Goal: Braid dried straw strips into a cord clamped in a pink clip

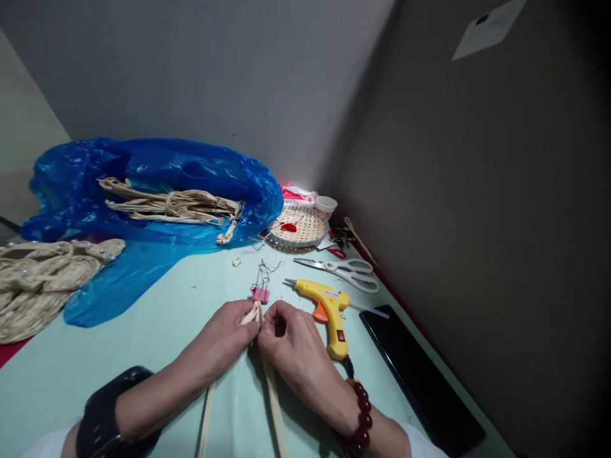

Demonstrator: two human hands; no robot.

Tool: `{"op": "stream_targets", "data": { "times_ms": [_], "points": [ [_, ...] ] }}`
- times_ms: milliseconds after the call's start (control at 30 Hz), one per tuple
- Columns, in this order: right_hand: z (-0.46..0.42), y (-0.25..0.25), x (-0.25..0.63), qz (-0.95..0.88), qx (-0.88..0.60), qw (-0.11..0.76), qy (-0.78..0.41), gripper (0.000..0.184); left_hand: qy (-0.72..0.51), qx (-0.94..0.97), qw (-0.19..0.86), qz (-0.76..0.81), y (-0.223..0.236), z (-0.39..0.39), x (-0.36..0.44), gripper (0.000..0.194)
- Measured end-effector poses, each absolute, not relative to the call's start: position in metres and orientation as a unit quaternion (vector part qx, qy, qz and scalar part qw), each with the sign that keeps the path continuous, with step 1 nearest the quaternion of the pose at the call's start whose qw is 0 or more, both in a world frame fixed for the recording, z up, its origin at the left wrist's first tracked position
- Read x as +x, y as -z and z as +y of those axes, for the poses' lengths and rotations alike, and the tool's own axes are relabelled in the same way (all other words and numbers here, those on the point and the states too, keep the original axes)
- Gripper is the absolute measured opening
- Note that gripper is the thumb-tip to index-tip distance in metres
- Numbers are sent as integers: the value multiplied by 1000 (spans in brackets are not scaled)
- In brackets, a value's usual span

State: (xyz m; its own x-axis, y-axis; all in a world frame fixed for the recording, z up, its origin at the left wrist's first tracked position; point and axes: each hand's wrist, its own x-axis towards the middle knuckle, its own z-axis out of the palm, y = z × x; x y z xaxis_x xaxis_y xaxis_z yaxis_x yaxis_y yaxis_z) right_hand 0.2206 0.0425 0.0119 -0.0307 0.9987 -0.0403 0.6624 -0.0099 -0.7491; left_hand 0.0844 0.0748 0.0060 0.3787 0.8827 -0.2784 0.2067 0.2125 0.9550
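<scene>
Pale straw strips run from the bottom edge up to my two hands, which meet near the middle of the table. My left hand is closed on the strips from the left. Opposite it, my right hand pinches them between thumb and index finger. Just beyond my fingertips, a pink binder clip sits at the strips' upper end, with thin wire or thread at its far side. The exact crossing of the strips is partly hidden by my fingers.
Right of my hands lie a yellow glue gun, scissors and a black phone-like slab. Behind stand a round woven basket and a white cup. A blue plastic bag with a straw bundle and woven straw pieces occupy the left.
</scene>
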Motion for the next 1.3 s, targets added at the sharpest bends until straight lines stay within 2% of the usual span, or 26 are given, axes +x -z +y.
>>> {"op": "stream_targets", "data": {
  "times_ms": [233, 500, 733, 933, 1067, 1300],
  "points": [
    [43, -16, 230, -648, -589, 304, -375, 9, -273, 554, 626, 476, -14, 72, 85, 13],
    [48, -23, 237, -544, -567, 364, -500, 9, -280, 579, 620, 450, -16, 73, 85, 20],
    [48, -34, 250, -479, -417, 345, -691, 19, -283, 620, 593, 429, -12, 76, 83, 24],
    [52, -46, 267, -490, -354, 373, -704, 27, -284, 639, 568, 434, -8, 78, 81, 29],
    [47, -49, 265, -508, -333, 395, -690, 26, -279, 638, 568, 440, -6, 77, 80, 21],
    [43, -49, 267, -519, -326, 325, -720, 49, -285, 628, 582, 432, -6, 77, 80, 13]
  ]
}}
